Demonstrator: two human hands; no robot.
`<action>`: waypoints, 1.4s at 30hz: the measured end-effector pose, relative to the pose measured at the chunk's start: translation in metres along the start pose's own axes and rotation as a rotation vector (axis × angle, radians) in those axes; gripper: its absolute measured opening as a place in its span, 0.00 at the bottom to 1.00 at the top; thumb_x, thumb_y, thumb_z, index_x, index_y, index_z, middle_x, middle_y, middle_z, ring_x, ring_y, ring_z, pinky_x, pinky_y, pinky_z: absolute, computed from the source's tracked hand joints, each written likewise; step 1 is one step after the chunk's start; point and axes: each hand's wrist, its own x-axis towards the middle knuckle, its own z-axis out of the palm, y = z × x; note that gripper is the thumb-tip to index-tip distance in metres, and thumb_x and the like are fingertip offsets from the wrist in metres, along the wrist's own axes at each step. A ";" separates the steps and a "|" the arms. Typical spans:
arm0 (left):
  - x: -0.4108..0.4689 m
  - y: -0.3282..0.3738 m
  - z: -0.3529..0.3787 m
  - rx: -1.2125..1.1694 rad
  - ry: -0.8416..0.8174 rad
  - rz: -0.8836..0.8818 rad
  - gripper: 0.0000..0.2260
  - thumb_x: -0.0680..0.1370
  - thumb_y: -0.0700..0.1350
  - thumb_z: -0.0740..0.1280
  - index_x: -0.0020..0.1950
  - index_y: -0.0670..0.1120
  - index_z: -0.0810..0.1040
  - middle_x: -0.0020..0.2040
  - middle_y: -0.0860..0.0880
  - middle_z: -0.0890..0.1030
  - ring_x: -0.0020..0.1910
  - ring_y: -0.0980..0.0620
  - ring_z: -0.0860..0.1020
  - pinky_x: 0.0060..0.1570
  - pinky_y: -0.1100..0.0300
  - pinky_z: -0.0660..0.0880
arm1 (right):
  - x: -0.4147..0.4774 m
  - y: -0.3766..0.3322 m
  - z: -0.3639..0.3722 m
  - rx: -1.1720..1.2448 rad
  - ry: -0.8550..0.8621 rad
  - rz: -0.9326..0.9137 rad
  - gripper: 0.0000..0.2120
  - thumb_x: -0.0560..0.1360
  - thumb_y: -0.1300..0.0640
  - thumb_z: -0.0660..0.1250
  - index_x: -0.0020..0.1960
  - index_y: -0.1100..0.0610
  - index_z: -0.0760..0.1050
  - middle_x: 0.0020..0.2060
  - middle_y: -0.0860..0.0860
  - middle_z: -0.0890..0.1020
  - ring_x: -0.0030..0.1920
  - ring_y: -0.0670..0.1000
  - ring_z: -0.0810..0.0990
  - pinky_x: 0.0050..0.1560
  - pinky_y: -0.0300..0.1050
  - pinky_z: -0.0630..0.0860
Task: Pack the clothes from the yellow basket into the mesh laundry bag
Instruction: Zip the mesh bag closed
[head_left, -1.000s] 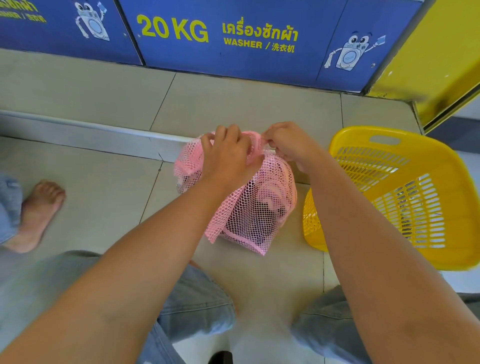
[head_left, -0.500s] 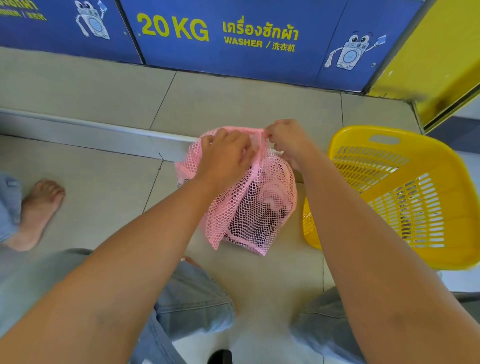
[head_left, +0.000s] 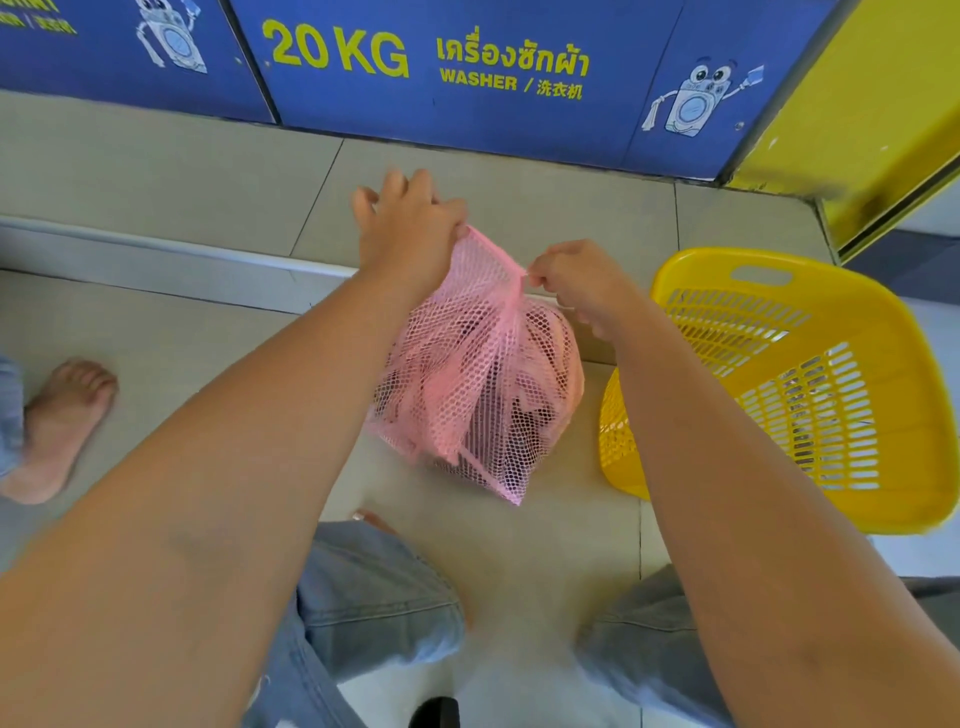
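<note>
Since prev frame the L hand (head_left: 410, 228) has gone from a closed fist on top of the bag mouth to a pull up and away from the person, stretching the pink top edge taut; R hand (head_left: 576, 283) has shifted a little toward the basket and kept its pinch. Pink mesh laundry bag (head_left: 478, 395) sits on the tiled floor (head_left: 519, 561) just L of the yellow basket (head_left: 810, 384), near but not clearly touching it. Clothes (head_left: 498, 426) show through the mesh as dark and pink bulk in the bag's lower part; basket looks empty through its slots, so packing seems done, closing step in hand. L thumb + forefinger clamp the far corner of the bag's top band; other L fingers (head_left: 395, 184) splayed loose, holding nothing. R fingertips nipped tight on a small thing at the near end of the band, prob. zip pull or cord end, too small to tell. Key relation: band runs as a straight line from L pinch down to R pinch, long axis slanting from the blue washer panel (head_left: 467, 78) side toward the basket. Any closing pull would run along that line, L hand as anchor, R hand as mover. Risk: mesh bunching at the R pinch.
</note>
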 end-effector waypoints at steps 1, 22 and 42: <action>0.003 -0.003 -0.004 0.052 -0.003 -0.028 0.11 0.83 0.48 0.61 0.58 0.50 0.82 0.61 0.43 0.74 0.66 0.39 0.67 0.65 0.43 0.60 | 0.000 0.002 -0.001 -0.004 0.008 0.016 0.11 0.72 0.61 0.63 0.31 0.55 0.69 0.28 0.50 0.69 0.28 0.48 0.64 0.28 0.41 0.58; -0.020 0.018 0.008 -0.034 -0.141 0.323 0.09 0.82 0.51 0.63 0.56 0.51 0.81 0.60 0.53 0.81 0.72 0.45 0.67 0.73 0.36 0.50 | -0.008 0.016 -0.002 -0.041 -0.105 0.020 0.06 0.71 0.62 0.64 0.36 0.55 0.75 0.27 0.49 0.71 0.28 0.48 0.67 0.27 0.39 0.62; -0.067 -0.030 0.051 -0.336 -0.385 -0.483 0.19 0.84 0.52 0.52 0.69 0.54 0.76 0.77 0.47 0.67 0.76 0.39 0.62 0.72 0.27 0.55 | -0.013 0.052 0.055 -0.390 -0.380 0.104 0.10 0.76 0.54 0.65 0.38 0.57 0.73 0.32 0.52 0.74 0.30 0.49 0.71 0.35 0.40 0.71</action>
